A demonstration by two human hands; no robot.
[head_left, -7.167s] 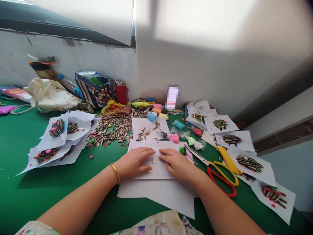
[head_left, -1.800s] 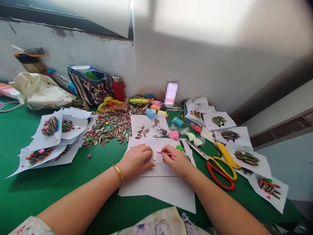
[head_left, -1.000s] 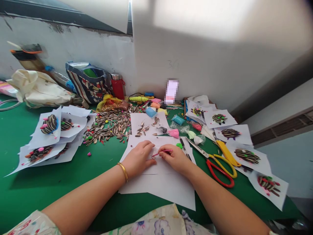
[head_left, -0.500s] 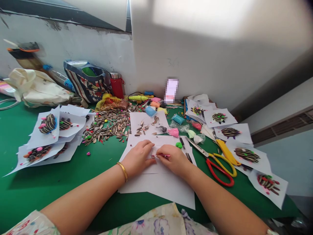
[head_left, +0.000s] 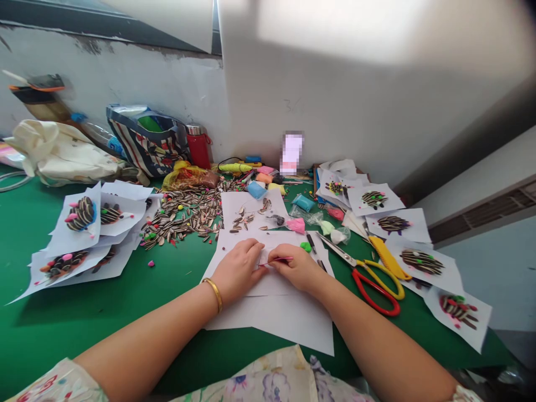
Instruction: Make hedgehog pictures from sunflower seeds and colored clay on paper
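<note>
My left hand (head_left: pixel 238 269), with a gold bangle on the wrist, lies curled on a sheet of white paper (head_left: pixel 272 312) in front of me, its fingertips pressing down near the sheet's middle. My right hand (head_left: pixel 298 269) is closed on a thin pink stick (head_left: pixel 276 261), whose tip points left toward my left fingers. Whatever lies under the fingertips is hidden between the two hands. More white sheets lie under this one.
A heap of sunflower seeds (head_left: pixel 184 215) lies behind left. Red and yellow scissors (head_left: pixel 368 282) and a yellow knife (head_left: pixel 388 259) lie to the right. Paper sheets with seed figures (head_left: pixel 84 215) stack left, and others (head_left: pixel 421 261) spread right. Clay lumps (head_left: pixel 297 225), a striped bag (head_left: pixel 144 139), a red flask (head_left: pixel 197 146).
Earlier both hands lay flat on the paper around a small pale piece. My right hand has since taken up the pink stick and brought its tip in against my left fingers.
</note>
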